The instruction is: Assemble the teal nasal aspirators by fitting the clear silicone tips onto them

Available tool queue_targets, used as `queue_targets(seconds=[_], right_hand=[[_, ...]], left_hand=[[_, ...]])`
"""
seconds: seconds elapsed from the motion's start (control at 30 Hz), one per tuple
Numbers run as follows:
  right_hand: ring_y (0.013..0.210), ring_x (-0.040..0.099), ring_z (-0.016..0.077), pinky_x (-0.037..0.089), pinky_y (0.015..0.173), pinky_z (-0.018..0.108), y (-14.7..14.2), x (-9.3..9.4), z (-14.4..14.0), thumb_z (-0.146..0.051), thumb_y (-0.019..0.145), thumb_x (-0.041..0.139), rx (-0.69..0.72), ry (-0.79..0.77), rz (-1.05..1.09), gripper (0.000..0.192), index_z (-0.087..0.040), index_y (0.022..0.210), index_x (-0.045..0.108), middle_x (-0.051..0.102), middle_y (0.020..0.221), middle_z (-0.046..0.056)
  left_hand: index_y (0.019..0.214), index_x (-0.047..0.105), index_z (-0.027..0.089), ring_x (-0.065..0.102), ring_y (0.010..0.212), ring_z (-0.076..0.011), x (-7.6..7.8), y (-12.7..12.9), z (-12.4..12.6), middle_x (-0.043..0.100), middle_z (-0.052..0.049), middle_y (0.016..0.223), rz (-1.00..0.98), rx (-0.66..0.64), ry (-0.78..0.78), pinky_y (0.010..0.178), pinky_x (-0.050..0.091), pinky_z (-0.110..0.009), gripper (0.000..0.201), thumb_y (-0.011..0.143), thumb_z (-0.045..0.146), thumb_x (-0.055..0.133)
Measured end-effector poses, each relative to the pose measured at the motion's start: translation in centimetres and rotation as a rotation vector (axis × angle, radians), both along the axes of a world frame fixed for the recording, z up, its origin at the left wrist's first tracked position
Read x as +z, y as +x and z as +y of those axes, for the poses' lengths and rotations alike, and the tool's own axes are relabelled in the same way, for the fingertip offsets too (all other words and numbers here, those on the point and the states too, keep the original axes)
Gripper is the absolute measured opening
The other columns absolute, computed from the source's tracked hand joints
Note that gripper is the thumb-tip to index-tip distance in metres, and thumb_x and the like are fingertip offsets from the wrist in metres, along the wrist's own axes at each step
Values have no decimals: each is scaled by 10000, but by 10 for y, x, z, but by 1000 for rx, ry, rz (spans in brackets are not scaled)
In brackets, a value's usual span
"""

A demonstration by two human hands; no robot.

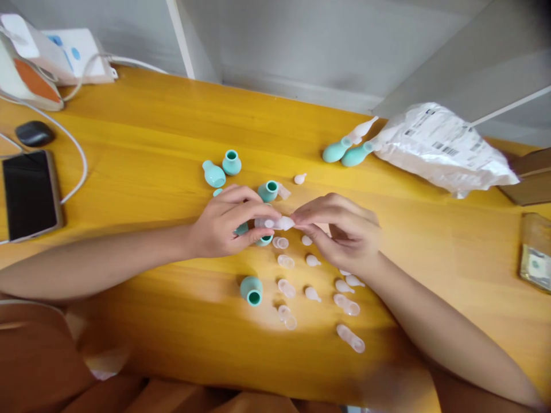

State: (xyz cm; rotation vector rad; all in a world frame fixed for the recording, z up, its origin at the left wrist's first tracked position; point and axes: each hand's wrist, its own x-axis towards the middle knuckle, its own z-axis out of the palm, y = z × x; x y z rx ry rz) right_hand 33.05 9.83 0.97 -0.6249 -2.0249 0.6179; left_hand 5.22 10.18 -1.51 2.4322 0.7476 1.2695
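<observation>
Over the middle of the table, my left hand (pixel 230 223) pinches a clear plastic tube piece (pixel 263 222) between thumb and fingers. My right hand (pixel 344 229) grips the thin end of a small white nozzle tip (pixel 286 223), whose wide end meets the tube; how deep it sits I cannot tell. Teal squeeze bulbs lie around and partly under my left hand, one with its open neck up (pixel 268 190). Below the hands are several clear tube pieces (pixel 286 288) and loose white nozzle tips (pixel 312 293).
Two teal bulbs with nozzles fitted (pixel 338 150) lie at the back beside a silvery plastic parcel (pixel 443 146). To the left are a phone (pixel 32 195), a black mouse (pixel 35 133) and white cables. A clear case (pixel 536 252) is at the right edge.
</observation>
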Motion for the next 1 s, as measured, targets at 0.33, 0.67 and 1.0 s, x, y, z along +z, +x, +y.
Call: queue_targets(seconds=[0.33,0.67,1.0], right_hand=[[909,863,204,755,751,328,6,-6,1,-22,1058,740,29,151,-46,529,-362,1452,837,841,1055,53],[942,874,222,779,780,338,3,-10,-1,-89,1055,807,35,184,-3,553,-341,1546,790,855,1073,62],[982,878,238,777,786,370,8,-13,-8,-104,1067,790,9,83,-31,499,-389,1474,830,873,1142,31]], left_hand=[[1306,796,247,801,986,-198,-4,-2,2,829,-58,1075,18,-7,73,838,626,-326,233,1102,359,808],[1309,777,236,810,995,-210,-4,-2,1,835,-61,1051,18,-16,80,830,631,-340,232,1103,341,800],[1311,784,248,809,1007,-217,-4,-2,0,833,-66,1078,37,-12,67,837,625,-347,227,1102,338,791]])
